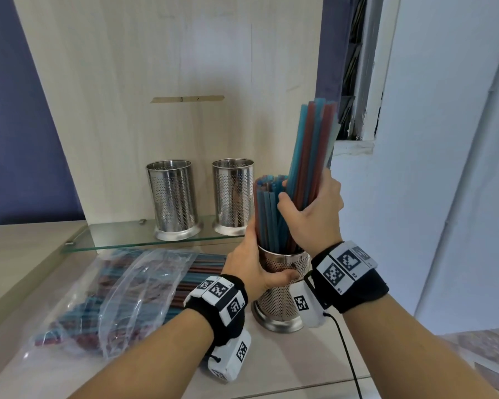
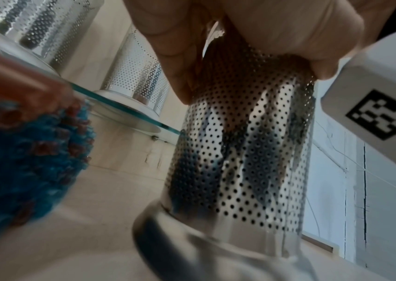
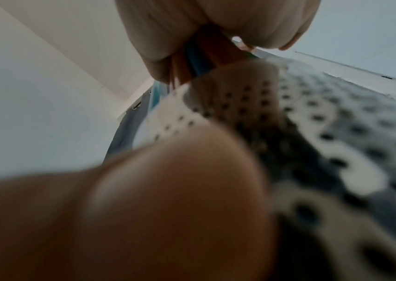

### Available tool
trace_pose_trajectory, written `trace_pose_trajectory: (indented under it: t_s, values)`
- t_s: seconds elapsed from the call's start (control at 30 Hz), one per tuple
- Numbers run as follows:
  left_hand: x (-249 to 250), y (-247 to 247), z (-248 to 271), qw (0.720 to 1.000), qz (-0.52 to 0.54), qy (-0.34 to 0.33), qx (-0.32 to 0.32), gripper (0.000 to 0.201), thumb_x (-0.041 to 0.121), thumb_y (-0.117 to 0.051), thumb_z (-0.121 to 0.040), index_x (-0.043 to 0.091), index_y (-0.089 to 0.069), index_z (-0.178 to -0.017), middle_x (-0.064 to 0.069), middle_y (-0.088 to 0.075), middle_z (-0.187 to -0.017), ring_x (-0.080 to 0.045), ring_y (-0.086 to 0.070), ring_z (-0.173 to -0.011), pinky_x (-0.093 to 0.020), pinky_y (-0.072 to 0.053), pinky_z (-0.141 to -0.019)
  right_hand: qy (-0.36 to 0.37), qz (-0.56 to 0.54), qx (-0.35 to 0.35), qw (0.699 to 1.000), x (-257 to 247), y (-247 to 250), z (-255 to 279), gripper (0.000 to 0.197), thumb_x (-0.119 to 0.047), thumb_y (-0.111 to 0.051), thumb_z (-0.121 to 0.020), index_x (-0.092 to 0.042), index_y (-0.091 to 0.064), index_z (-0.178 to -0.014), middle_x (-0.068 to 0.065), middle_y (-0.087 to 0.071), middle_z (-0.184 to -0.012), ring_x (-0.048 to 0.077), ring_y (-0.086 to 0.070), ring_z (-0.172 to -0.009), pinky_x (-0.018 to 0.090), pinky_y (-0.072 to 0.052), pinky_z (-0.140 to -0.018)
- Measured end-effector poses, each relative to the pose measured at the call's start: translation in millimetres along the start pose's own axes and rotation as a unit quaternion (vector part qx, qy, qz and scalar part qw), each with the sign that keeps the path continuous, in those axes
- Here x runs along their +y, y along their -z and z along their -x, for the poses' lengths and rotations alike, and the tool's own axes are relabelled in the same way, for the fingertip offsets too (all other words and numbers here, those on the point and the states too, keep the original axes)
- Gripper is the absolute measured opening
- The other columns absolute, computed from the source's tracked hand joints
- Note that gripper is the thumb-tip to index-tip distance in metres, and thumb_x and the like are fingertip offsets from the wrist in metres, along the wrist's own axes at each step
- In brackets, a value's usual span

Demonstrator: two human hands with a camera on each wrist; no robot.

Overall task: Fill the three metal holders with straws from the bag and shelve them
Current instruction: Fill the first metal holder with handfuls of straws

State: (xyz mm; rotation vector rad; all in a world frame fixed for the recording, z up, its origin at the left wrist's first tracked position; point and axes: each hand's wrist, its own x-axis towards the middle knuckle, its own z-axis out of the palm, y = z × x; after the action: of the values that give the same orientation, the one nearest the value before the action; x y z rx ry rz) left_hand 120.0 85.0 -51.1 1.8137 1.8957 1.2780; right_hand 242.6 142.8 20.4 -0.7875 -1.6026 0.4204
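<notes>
A perforated metal holder [image 1: 277,300] stands on the wooden counter, partly filled with blue and red straws [image 1: 267,214]. My left hand [image 1: 255,263] wraps around its upper rim and the straws inside; in the left wrist view the holder [image 2: 240,161] fills the middle. My right hand [image 1: 311,214] grips a taller bundle of straws [image 1: 311,145] whose lower ends sit in the holder. In the right wrist view the fingers [image 3: 204,28] clasp the straws [image 3: 199,57] above the holder [image 3: 312,133]. Two other metal holders [image 1: 173,200] [image 1: 233,197] stand on the glass shelf [image 1: 113,240].
A clear plastic bag [image 1: 121,298] of blue and red straws lies on the counter to the left of the held holder. The wooden back panel [image 1: 170,67] rises behind the shelf. A white wall [image 1: 444,168] is on the right. A black cable [image 1: 349,358] trails from my right wrist.
</notes>
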Motion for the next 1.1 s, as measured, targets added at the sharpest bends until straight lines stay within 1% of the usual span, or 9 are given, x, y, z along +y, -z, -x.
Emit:
trace_pose_trajectory:
  t_s: [0.1, 0.17, 0.27, 0.43, 0.5, 0.67, 0.77, 0.9, 1.1]
  values:
    - [0.2, 1.0, 0.2, 1.000, -0.001, -0.003, 0.001, 0.124, 0.058, -0.084, -0.055, 0.039, -0.003, -0.147, 0.009, -0.061, -0.123, -0.011, -0.059, -0.112, -0.030, -0.050, -0.095, 0.027, 0.046, -0.014, 0.998, 2.6, -4.3, 2.5, 0.062, -0.037, -0.068, -0.073, -0.021, -0.044, -0.128, -0.006, -0.037, -0.115, 0.020, -0.033, -0.120, 0.050, -0.036, -0.103]
    - [0.6, 1.4, 1.1, 1.000, 0.001, -0.007, 0.001, 0.123, 0.057, -0.084, -0.056, 0.039, -0.004, -0.147, 0.010, -0.062, -0.122, -0.011, -0.060, -0.111, -0.031, -0.050, -0.093, 0.061, 0.136, -0.021, 0.989, 9.7, -7.7, 4.8, 0.071, -0.046, -0.064, -0.065, -0.019, -0.047, -0.128, 0.002, -0.037, -0.138, 0.031, -0.028, -0.134, 0.061, -0.028, -0.107]
    - [2.6, 2.4, 2.9, 1.000, 0.001, -0.008, -0.005, 0.121, 0.052, -0.084, -0.060, 0.042, -0.001, -0.147, 0.016, -0.058, -0.119, -0.008, -0.058, -0.109, -0.026, -0.047, -0.092, 0.083, 0.239, -0.003, 0.967, 19.3, -8.7, 7.4, 0.085, -0.059, -0.061, -0.060, -0.018, -0.045, -0.133, 0.012, -0.021, -0.157, 0.039, -0.022, -0.139, 0.062, -0.018, -0.110]
    - [3.1, 2.2, 2.3, 1.000, -0.011, 0.008, -0.026, 0.123, 0.050, -0.084, -0.063, 0.042, 0.005, -0.147, 0.007, -0.056, -0.133, -0.016, -0.056, -0.119, -0.033, -0.046, -0.101, 0.103, 0.257, -0.034, 0.960, 26.2, 4.8, 5.1, 0.105, -0.077, -0.041, -0.069, -0.025, 0.000, -0.150, 0.011, -0.010, -0.162, 0.035, -0.013, -0.143, 0.059, -0.007, -0.113]
    - [3.4, 2.0, 1.7, 0.999, -0.017, 0.015, -0.031, 0.124, 0.052, -0.083, -0.063, 0.041, 0.007, -0.148, 0.006, -0.053, -0.138, -0.018, -0.054, -0.122, -0.037, -0.044, -0.104, 0.113, 0.248, -0.066, 0.960, 27.2, 13.1, 1.9, 0.103, -0.080, -0.036, -0.073, -0.026, 0.005, -0.150, 0.012, -0.006, -0.162, 0.033, -0.011, -0.145, 0.059, -0.007, -0.114]
    - [3.8, 2.0, 1.8, 1.000, 0.002, 0.010, -0.029, 0.123, 0.050, -0.083, -0.062, 0.044, 0.006, -0.146, 0.011, -0.052, -0.137, -0.016, -0.053, -0.123, -0.037, -0.043, -0.105, 0.169, 0.222, -0.092, 0.956, 11.3, 30.2, -24.1, 0.113, -0.077, -0.044, -0.076, -0.011, 0.004, -0.154, 0.015, -0.002, -0.162, 0.030, -0.006, -0.148, 0.052, -0.010, -0.115]
    - [2.9, 1.8, 1.8, 0.999, 0.007, 0.014, -0.031, 0.123, 0.051, -0.083, -0.061, 0.048, 0.007, -0.145, 0.012, -0.052, -0.138, -0.015, -0.052, -0.124, -0.039, -0.043, -0.106, 0.259, 0.221, -0.111, 0.934, -12.4, 39.8, -48.9, 0.114, -0.071, -0.057, -0.074, -0.008, -0.003, -0.153, 0.018, -0.004, -0.161, 0.031, -0.008, -0.149, 0.054, -0.017, -0.117]
    - [1.4, 0.9, -0.6, 0.999, 0.011, 0.023, -0.039, 0.124, 0.054, -0.083, -0.058, 0.047, 0.005, -0.146, 0.013, -0.051, -0.138, -0.014, -0.052, -0.124, -0.041, -0.043, -0.107, 0.359, 0.206, -0.178, 0.893, -38.2, 40.9, -77.2, 0.089, -0.061, -0.055, -0.085, -0.019, -0.018, -0.154, 0.013, -0.011, -0.162, 0.027, -0.016, -0.149, 0.048, -0.025, -0.117]
    - [1.3, 2.1, 0.3, 0.999, 0.009, 0.023, -0.039, 0.122, 0.052, -0.084, -0.059, 0.043, 0.000, -0.147, 0.013, -0.054, -0.135, -0.015, -0.054, -0.121, -0.040, -0.043, -0.106, 0.323, 0.166, -0.257, 0.896, -47.7, 28.6, -84.3, 0.054, -0.044, -0.048, -0.098, -0.021, -0.041, -0.146, 0.002, -0.042, -0.151, 0.014, -0.038, -0.139, 0.026, -0.027, -0.112]
